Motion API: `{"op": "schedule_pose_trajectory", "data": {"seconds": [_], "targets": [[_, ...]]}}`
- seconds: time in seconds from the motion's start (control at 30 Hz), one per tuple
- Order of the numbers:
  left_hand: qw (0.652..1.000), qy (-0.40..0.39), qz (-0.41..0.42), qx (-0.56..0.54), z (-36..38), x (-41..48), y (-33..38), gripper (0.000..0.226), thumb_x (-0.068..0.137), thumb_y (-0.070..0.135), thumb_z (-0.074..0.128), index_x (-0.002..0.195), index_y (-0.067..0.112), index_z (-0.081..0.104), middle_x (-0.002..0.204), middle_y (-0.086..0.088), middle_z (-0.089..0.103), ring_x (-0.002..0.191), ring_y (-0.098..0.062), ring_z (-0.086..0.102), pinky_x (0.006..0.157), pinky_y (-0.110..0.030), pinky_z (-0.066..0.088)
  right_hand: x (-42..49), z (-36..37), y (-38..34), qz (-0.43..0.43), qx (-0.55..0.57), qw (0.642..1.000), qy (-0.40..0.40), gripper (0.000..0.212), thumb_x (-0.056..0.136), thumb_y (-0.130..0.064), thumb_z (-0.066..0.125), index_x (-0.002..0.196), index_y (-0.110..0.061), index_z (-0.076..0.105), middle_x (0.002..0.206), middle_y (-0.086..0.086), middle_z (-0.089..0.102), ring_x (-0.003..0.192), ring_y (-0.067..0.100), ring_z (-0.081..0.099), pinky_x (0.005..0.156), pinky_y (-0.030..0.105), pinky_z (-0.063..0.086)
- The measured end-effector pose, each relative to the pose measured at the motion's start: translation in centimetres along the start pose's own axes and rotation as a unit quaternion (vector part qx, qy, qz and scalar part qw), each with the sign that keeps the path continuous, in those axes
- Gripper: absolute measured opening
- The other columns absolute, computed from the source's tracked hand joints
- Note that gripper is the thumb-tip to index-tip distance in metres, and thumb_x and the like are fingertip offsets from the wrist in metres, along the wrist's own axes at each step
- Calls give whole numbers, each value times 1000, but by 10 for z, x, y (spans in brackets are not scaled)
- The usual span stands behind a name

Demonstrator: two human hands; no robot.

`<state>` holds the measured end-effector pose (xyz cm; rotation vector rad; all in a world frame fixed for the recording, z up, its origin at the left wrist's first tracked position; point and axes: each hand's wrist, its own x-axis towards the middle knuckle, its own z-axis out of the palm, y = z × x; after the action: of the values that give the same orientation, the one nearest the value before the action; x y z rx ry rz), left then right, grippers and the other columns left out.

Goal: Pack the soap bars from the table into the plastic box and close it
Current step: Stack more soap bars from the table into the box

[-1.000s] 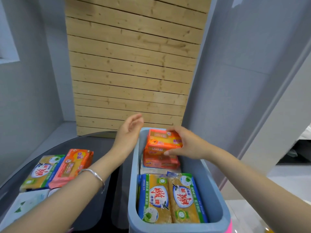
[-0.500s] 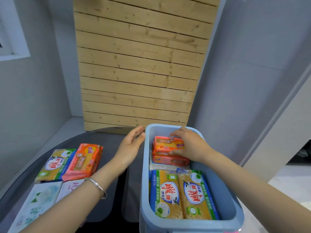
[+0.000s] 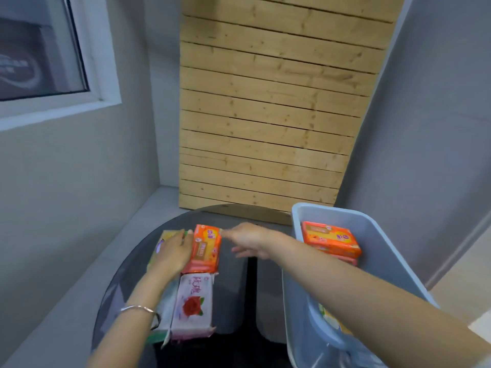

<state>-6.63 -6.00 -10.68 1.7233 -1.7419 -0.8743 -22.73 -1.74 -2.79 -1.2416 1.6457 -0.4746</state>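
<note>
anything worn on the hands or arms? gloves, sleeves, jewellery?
No gloves and no sleeves in view: both forearms are bare. The left hand has a thin silver bangle at the wrist. The right hand and its wrist carry nothing.

A round, dark glass-topped bench (image 3: 231,296) stands against a panel of pale horizontal wooden slats (image 3: 276,107); grey walls (image 3: 66,187) flank the panel on both sides; a white-framed window (image 3: 53,57) sits in the left wall, above the bench.
</note>
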Motion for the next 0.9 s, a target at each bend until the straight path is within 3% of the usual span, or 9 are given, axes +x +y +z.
{"op": "schedule_pose_trajectory", "data": {"seconds": [0.13,0.23,0.37,0.47,0.53,0.6,0.67,0.73,0.9], "targets": [[997,-56,19,-52,6,-9,-5,41,101,32,24,107,11,59,103,-7,63,99,-23,61,72,-24,36,20,23,3,129,68,988,-56,60,99,-38,40,149,-11,19,154,21,27,132,42,42,105,48,41],[992,-54,23,-113,10,-14,-7,36,100,31,29,120,14,55,100,0,61,77,-3,57,60,-15,36,27,32,7,152,108,979,-82,53,99,-36,39,143,-7,31,146,21,40,129,38,49,106,46,42],[985,-50,60,-156,16,-20,-5,41,99,28,36,137,16,44,121,1,58,94,-10,56,67,-15,42,25,37,11,133,139,981,-38,44,97,-30,47,132,-5,43,137,17,53,125,31,54,105,40,44],[958,-50,89,-267,15,-25,3,36,96,27,45,131,19,49,121,6,60,99,-10,63,78,-24,53,21,29,7,90,176,980,7,27,92,-27,57,112,-7,54,129,17,60,119,27,59,95,35,49],[923,-43,89,-372,9,-29,14,31,91,26,55,122,29,53,119,7,63,95,-3,67,71,-21,56,14,14,-1,39,219,975,21,15,90,-21,62,97,-9,55,116,17,62,107,24,61,88,33,51],[908,-14,96,-408,2,-33,30,47,83,28,65,127,31,48,129,11,55,101,1,62,78,-21,54,0,-4,-11,-20,253,967,28,23,88,-18,64,106,-8,55,108,14,62,95,22,61,88,32,52],[890,-27,88,-446,-1,-35,53,75,76,27,73,141,23,35,137,8,50,115,-6,57,95,-34,50,-21,-26,-18,-81,255,962,45,35,87,-18,65,119,-8,53,101,11,65,85,18,63,81,28,55],[863,-74,91,-492,-3,-39,80,74,77,17,73,141,18,35,130,-2,60,114,-18,61,100,-42,47,-46,-48,-19,-129,233,962,57,33,87,-19,64,118,-8,57,91,7,67,76,14,63,71,22,56],[829,-100,131,-534,-5,-43,142,36,86,19,62,120,11,53,112,-8,68,81,-8,71,66,-18,57,-98,-108,3,-222,141,956,127,31,87,-18,64,117,-11,62,96,5,71,73,5,69,61,12,55]]}}
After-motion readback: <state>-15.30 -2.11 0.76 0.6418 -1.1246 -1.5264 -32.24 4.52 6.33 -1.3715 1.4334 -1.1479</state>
